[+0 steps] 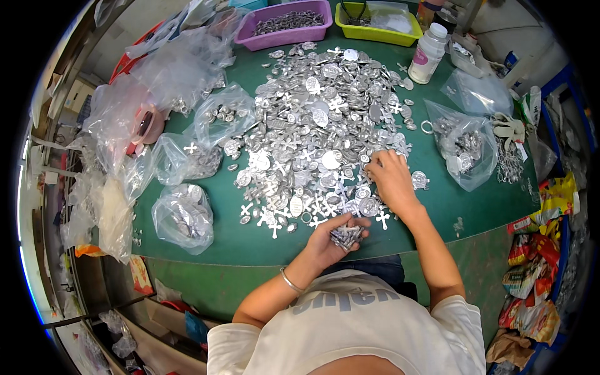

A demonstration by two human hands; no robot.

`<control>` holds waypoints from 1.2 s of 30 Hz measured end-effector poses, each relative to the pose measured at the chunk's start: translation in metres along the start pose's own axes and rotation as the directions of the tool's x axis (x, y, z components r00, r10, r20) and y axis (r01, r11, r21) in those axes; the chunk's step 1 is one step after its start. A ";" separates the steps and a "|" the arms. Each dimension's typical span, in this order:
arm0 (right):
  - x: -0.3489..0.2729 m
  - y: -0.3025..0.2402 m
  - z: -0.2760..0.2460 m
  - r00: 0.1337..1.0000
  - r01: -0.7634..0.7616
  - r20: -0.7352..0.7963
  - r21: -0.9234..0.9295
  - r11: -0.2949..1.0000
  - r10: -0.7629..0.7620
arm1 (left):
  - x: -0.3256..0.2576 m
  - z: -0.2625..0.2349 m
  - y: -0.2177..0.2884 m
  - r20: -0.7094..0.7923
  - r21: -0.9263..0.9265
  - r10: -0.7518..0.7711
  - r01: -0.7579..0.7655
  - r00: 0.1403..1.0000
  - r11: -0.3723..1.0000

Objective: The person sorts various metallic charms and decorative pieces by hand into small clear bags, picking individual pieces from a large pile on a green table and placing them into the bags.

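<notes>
A broad heap of silver-coloured metal pendants (300, 125), crosses and oval medals mixed, covers the middle of the green table. Close to the table's near edge, my left hand (325, 242) is cupped palm up around a bunch of small metal cross pendants (347, 236). My right hand (395, 181) reaches into the heap's right side with its fingertips drawn together; whatever lies between them is hidden. An oval medal (420, 180) rests just right of that hand. Loose crosses, among them one cross pendant (382, 218), lie along the heap's near edge.
Clear bags of metal pieces (183, 219) stand on the left, with another bag (465, 147) on the right. A purple basin (284, 25), a yellow-green basin (379, 24) and a white bottle (428, 54) line the far side. Snack packets (531, 269) hang beyond the right edge.
</notes>
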State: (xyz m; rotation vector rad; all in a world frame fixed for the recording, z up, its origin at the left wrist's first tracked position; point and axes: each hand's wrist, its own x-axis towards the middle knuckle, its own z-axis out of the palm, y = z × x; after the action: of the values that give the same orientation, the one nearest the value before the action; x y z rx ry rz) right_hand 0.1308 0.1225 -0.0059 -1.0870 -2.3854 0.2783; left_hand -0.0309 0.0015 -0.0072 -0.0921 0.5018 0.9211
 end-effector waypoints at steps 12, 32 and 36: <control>-0.021 -0.040 -0.020 0.988 -0.152 0.109 0.586 0.796 0.108 | 0.005 0.022 0.005 -0.176 0.096 0.032 -0.015 0.984 0.995; -0.031 -0.018 -0.008 0.891 -0.446 0.311 0.738 0.506 0.331 | -0.165 -0.043 0.264 -0.348 0.476 0.934 -0.873 -0.076 0.106; -0.031 -0.015 -0.003 0.886 -0.457 0.323 0.731 0.506 0.332 | -0.154 -0.066 0.303 -0.570 0.379 0.785 -0.769 0.245 0.515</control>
State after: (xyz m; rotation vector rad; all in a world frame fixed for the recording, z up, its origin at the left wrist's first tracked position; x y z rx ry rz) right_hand 0.1397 0.0894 -0.0092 -1.1312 -1.6910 1.4819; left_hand -0.3687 0.0535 0.0452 -0.1767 1.3634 1.9260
